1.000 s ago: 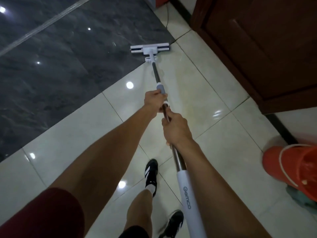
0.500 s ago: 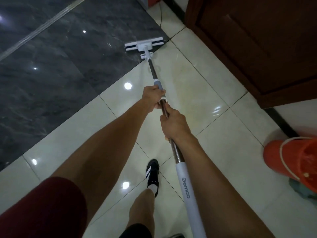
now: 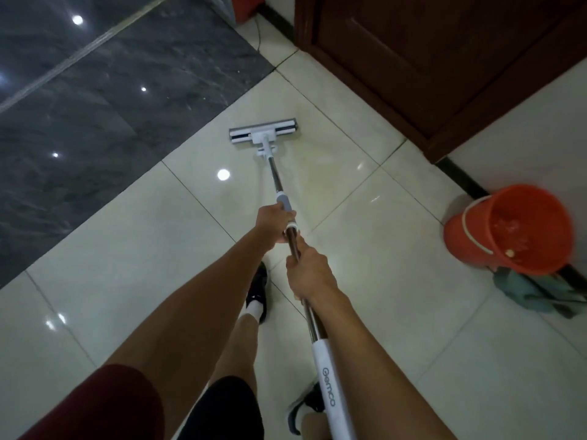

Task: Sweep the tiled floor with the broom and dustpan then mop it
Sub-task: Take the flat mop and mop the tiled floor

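Both hands are on the mop, one right behind the other on the pole. The left hand is farther down, fingers wrapped round the grey collar. The right hand is fisted round the metal shaft just above it. The white grip end with the logo runs back under the right forearm.

The mop head sits flat on a pale floor tile, close to the edge of the dark tiles on the left, and well short of the brown door.

An orange bucket stands off to the right by the wall, tipped a bit toward us, with a green rag bunched up right next to it. One black shoe is planted between the arms.
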`<action>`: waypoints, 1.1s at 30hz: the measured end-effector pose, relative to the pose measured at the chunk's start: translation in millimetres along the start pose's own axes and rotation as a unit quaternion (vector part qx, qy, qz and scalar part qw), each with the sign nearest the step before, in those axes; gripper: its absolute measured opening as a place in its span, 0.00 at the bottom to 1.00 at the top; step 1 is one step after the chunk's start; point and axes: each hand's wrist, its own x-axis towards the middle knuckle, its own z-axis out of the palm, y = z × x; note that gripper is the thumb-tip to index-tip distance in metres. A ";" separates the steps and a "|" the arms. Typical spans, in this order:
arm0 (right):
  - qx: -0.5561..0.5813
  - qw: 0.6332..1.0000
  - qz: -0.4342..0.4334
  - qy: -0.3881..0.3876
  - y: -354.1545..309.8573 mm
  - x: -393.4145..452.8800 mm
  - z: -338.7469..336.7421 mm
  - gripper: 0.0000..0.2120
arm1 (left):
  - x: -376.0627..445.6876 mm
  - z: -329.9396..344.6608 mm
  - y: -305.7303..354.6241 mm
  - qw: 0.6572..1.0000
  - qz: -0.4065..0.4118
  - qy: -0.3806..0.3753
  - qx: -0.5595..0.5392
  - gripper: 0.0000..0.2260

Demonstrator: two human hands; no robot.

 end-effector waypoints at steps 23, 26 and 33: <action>-0.031 0.997 -0.042 0.058 183.8 -252.1 112.9 0.19 | -199.0 -13.7 -260.5 1.000 0.010 0.010 -0.005 0.02; -0.019 0.997 -0.025 0.064 193.8 -285.8 134.3 0.19 | -222.4 -26.3 -287.7 1.000 0.009 -0.003 0.003 0.06; 0.003 0.997 0.014 0.079 221.8 -342.1 170.4 0.22 | -269.6 -39.7 -340.6 0.999 0.026 -0.005 0.044 0.14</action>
